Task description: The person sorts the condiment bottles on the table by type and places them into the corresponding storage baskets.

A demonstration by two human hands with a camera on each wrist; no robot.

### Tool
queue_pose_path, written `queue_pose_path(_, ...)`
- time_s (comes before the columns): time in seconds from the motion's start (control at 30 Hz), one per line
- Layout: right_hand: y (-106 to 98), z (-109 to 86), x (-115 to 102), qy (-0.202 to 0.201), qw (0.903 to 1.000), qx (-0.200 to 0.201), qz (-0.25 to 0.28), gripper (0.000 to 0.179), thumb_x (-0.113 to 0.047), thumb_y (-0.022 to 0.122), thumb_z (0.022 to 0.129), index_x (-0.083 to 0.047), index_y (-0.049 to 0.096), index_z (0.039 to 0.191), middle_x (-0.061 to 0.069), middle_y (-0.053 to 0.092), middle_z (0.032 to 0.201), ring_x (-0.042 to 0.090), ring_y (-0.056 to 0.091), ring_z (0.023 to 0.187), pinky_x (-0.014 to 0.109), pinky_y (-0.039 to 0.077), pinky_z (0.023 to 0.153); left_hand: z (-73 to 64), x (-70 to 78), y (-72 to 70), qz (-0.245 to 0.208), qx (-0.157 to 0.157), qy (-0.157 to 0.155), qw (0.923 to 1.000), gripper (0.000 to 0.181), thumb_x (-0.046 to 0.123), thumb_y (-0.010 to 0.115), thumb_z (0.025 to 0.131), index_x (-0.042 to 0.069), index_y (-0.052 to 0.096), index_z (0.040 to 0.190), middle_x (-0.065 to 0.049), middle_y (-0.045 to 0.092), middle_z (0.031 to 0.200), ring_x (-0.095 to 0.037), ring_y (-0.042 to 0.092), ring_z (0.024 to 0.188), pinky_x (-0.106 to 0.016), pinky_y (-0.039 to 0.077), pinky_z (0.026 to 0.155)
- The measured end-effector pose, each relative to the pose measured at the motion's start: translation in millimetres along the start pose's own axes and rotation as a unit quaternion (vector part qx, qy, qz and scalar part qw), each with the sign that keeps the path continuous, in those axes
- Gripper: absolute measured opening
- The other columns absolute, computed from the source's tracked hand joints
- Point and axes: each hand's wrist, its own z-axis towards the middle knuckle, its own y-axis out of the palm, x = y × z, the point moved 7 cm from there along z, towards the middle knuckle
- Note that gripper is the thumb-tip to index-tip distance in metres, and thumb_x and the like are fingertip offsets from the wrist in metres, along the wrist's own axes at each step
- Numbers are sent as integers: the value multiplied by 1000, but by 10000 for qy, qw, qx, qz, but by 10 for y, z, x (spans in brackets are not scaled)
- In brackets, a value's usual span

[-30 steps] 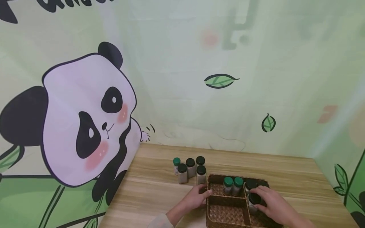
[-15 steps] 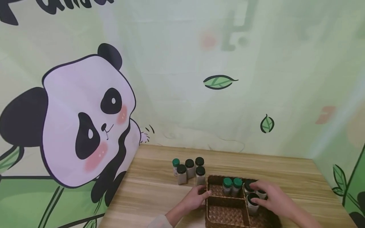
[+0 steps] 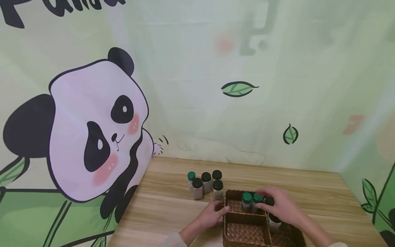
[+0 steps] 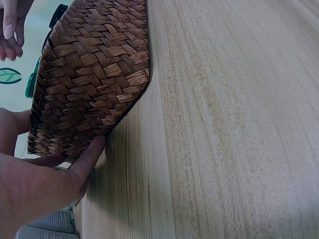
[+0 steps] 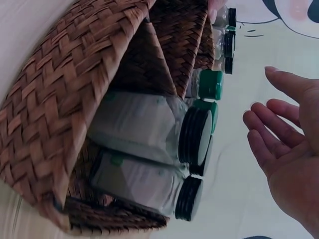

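Note:
My left hand (image 3: 208,216) grips the left side of a brown woven basket (image 3: 245,218) with dividers, thumb at the rim and fingers on the outer wall. In the left wrist view its fingertips press the woven corner. Above the basket, my right hand (image 3: 282,207) holds nothing; its fingers are loosely bent and apart from the jars in the right wrist view. Two small green-lidded jars (image 3: 247,199) stand in the back left compartment. Black-lidded glass jars (image 5: 139,129) stand in the right compartment, partly hidden by the right hand in the head view.
Several more jars (image 3: 198,192), mostly black-lidded and one green-lidded, stand in a cluster on the wooden table (image 3: 166,192) behind and left of the basket. A panda-printed cloth (image 3: 191,103) hangs along the table's back edge.
My right hand has let go of a black-lidded jar in the right compartment and moved up and left, over the green-lidded jars. The left hand has kept its grip on the basket.

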Motion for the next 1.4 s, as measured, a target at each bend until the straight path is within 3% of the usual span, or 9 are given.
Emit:
queue_pose_path(0.1,25,27,-33,-166,9998,121,13,43,-39,83,94,-9,76,123,5,76,118,29,73,106,44,61,88,3,2,13,-38,-12,-1,10000,54,25,63,109,-10,49,148,-28,52,148,-40,58,132,-51,61,92)
queue_pose_path(0.57,76,38,105,-61,9993,66,361,45,-38,81,95,-6,74,126,7,74,121,30,72,110,52,59,93,-2,-8,10,-39,-17,-56,10000,56,27,64,109,-11,48,148,-27,54,147,-40,58,132,-52,60,93)
queue_pose_path(0.83,-77,-40,189,111,9977,206,642,39,-24,81,97,-2,72,128,12,74,123,36,70,112,55,57,95,-1,2,16,-141,-7,-11,9999,57,27,65,108,-10,49,148,-27,55,146,-38,60,130,-53,60,93)
queue_pose_path(1.17,-386,-271,586,387,9945,914,326,39,-21,82,96,2,71,126,12,75,116,35,70,107,55,58,93,25,-21,13,-105,10,-15,9999,58,27,65,108,-10,48,149,-29,51,150,-41,58,132,-54,59,94)
queue_pose_path(1.4,-412,-442,982,1068,9899,717,597,46,-25,76,101,9,66,131,23,71,123,37,69,111,46,60,91,25,-34,10,-166,45,1,9999,56,26,65,109,-11,48,148,-30,51,149,-42,58,132,-55,60,93)
